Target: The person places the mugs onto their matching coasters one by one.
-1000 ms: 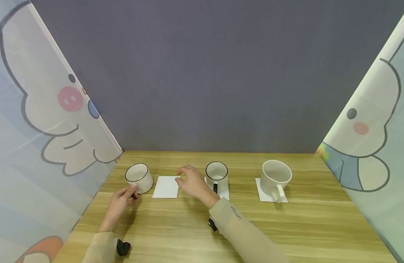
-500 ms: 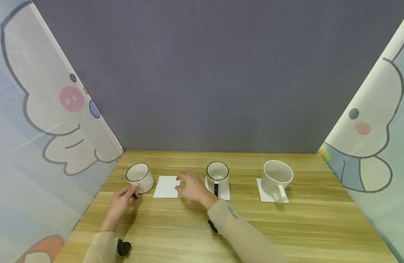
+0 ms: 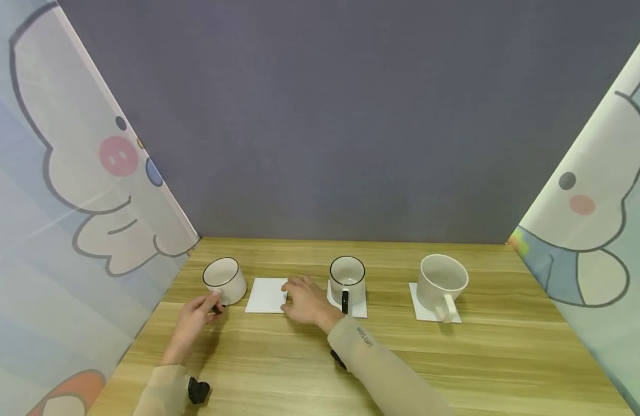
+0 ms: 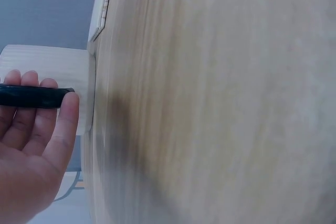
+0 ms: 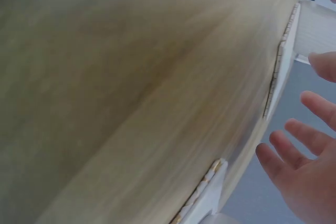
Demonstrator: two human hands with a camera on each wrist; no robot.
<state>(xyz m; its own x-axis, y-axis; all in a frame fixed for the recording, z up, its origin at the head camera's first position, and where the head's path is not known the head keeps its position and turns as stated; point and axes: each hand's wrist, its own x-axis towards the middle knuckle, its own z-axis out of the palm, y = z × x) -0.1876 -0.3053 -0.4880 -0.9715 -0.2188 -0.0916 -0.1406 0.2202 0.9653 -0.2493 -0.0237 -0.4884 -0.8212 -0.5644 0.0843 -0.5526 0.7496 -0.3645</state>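
Note:
My left hand (image 3: 191,320) holds the black handle (image 4: 37,96) of a white mug (image 3: 228,287) with a dark rim, at the far left of the table. In the left wrist view the fingers show behind that handle. To the mug's right lies a bare white square coaster (image 3: 266,296). My right hand (image 3: 307,301) is at this coaster's right edge, overlapping it in the head view. Its fingers (image 5: 310,139) are spread and loosely bent in the right wrist view, with nothing between them.
Right of my right hand, a black-handled mug (image 3: 349,276) stands on another coaster (image 3: 359,310). Farther right, an all-white mug (image 3: 442,283) sits on a third coaster (image 3: 421,312). A grey panel (image 3: 351,127) rises behind the wooden table (image 3: 486,346).
My right hand has come down and nearer me, to the coaster's right edge. The left hand keeps its hold on the mug. The whole head view has shifted slightly.

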